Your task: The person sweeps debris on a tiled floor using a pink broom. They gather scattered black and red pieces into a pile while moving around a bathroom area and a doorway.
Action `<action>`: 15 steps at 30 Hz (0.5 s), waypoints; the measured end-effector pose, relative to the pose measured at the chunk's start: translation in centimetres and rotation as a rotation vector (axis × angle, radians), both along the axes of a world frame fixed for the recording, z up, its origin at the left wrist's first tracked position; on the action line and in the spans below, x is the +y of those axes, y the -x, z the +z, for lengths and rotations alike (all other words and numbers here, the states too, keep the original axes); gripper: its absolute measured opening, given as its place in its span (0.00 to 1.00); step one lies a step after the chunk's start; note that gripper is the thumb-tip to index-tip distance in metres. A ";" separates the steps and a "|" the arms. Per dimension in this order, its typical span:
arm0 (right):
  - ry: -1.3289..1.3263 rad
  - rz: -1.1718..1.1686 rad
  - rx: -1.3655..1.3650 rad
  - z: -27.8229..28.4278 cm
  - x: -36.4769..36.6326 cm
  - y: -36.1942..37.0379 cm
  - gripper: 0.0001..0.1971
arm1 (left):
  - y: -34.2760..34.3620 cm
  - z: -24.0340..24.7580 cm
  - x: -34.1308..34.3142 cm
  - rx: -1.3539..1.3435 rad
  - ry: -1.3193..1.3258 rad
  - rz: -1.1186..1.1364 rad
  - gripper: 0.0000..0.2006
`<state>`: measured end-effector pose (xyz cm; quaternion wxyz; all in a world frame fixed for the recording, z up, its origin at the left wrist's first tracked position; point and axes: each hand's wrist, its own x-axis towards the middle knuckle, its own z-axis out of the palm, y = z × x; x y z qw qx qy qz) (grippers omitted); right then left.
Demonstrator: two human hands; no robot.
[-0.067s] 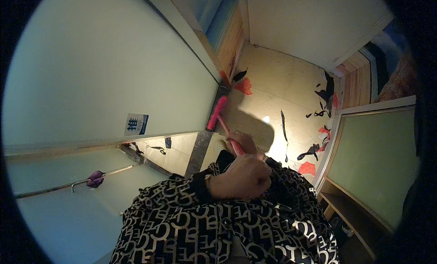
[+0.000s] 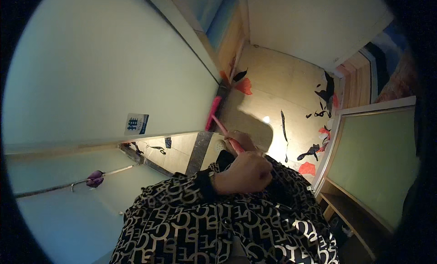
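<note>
A pink broom reaches down to the tan floor [image 2: 273, 82]; its brush head [image 2: 213, 112] rests beside the dark door threshold. Both my hands grip its pink handle [image 2: 222, 126]. My left hand [image 2: 243, 174] is the nearer one, closed around the upper end, with a black-and-white patterned sleeve [image 2: 182, 205] behind it. My right hand [image 2: 241, 139] holds the handle lower down and is partly hidden behind the left. Red scraps [image 2: 244, 86] and black scraps [image 2: 240, 75] lie just beyond the brush head.
More black scraps [image 2: 325, 93] and red scraps [image 2: 308, 168] lie along the right side of the floor. A pale glass door [image 2: 91, 72] with a small sticker [image 2: 136, 123] fills the left. A metal bar carries a purple item [image 2: 95, 178]. A wooden shelf [image 2: 350, 214] stands at right.
</note>
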<state>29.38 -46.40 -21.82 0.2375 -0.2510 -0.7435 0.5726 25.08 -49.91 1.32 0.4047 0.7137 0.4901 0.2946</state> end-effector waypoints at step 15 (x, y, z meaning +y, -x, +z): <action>0.142 -0.171 -0.002 5.2 0.5 -0.7 0.10 | 0.8 2.9 0.2 -0.142 -0.107 0.139 0.09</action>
